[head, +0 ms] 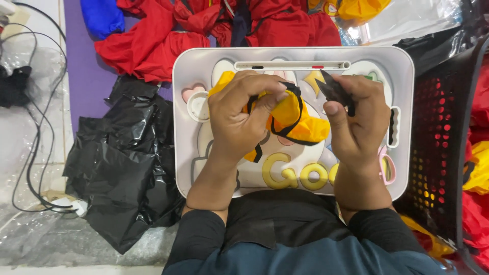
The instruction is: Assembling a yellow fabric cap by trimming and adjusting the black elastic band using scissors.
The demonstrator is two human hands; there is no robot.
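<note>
My left hand (244, 114) grips a small yellow cloth piece with black trim (293, 119), bunched over a white plastic lap tray (407, 71) with cartoon shapes on it. My right hand (356, 122) pinches a small black pointed strip (333, 90) between thumb and fingers, close to the right of the yellow cloth. Whether that strip is part of the yellow piece is not clear. Both forearms come up from dark sleeves at the bottom.
Crumpled black plastic bags (122, 158) lie left of the tray. Red and blue garments (168, 30) are piled behind it. A black perforated basket (443, 147) with red and yellow cloth stands at right. Black cables (35, 127) and bubble wrap lie far left.
</note>
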